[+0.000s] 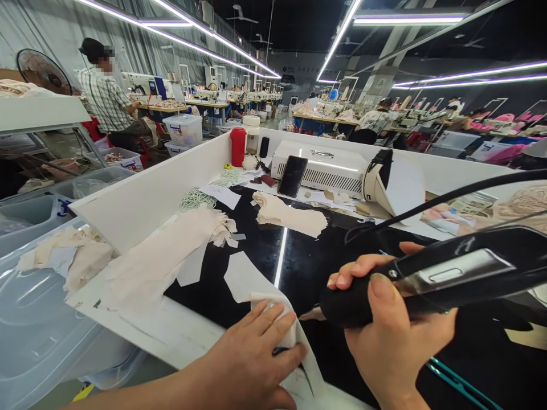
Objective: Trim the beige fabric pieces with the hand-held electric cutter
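Two hands at work over a glossy black worktop (265, 256) bounded by low white walls. Left hand (252, 356) laid flat, fingers spread apart, pressing down on a pale cream fabric piece (248, 282) near the front edge of the worktop; not gripping, only holding the cloth flat. Fabric piece extending from beneath the fingers up and to the left, with a further strip running down past the palm toward the bottom of the view.

Right hand (384, 324) closed tight around a black handheld corded cutting tool with a silver metal body (427, 279), thumb on top, fingers wrapped over the round black front grip. Metal tip of the tool (311, 313) pointing left, just beside the left fingertips and right at the edge of the fabric; actual contact with the cloth not discernible. Black cable (448, 196) arcing from the tool up toward the right.

Farther back on the worktop: a loose heap of cream fabric offcuts (171, 250) against the left wall, a second cream piece (290, 216) at centre, a dark smartphone (292, 176) leaning on a white vented metal box (325, 171), and a red cylindrical flask (238, 146) in the far corner. Seated person in a checked shirt (105, 97) at another station, well apart to the left.
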Demonstrator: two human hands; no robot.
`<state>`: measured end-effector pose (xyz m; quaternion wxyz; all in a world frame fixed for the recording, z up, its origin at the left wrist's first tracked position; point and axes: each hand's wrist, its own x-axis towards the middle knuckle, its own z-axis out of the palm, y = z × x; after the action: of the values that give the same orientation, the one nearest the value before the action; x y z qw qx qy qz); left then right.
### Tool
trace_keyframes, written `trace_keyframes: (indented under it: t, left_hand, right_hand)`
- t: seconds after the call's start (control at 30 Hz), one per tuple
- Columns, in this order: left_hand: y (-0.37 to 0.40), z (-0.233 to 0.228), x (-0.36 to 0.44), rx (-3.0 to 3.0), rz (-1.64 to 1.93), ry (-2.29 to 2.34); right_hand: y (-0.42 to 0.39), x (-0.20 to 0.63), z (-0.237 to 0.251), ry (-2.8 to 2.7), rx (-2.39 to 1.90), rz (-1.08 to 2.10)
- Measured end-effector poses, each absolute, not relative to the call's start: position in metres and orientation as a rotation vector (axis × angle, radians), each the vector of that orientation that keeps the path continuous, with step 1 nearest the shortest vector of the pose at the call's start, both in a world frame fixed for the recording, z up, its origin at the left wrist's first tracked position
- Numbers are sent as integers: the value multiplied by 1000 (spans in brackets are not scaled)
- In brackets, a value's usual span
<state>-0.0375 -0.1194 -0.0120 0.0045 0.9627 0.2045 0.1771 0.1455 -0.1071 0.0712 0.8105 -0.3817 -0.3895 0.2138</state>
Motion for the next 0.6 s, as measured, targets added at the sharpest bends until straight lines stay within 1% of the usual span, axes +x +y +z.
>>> trace_keyframes:
  t: [0.17,0.37,0.6]
  left_hand:
    - [-120,-14,-36,3012,534,640]
    - [-118,-17,-39,2999,600,624]
    - [-96,2,-50,2963,594,580]
  right_hand:
    - [-107,146,66,-876,-839,490]
    - [-107,147,62,-886,-841,485]
    - [-99,154,51,-960,-819,536]
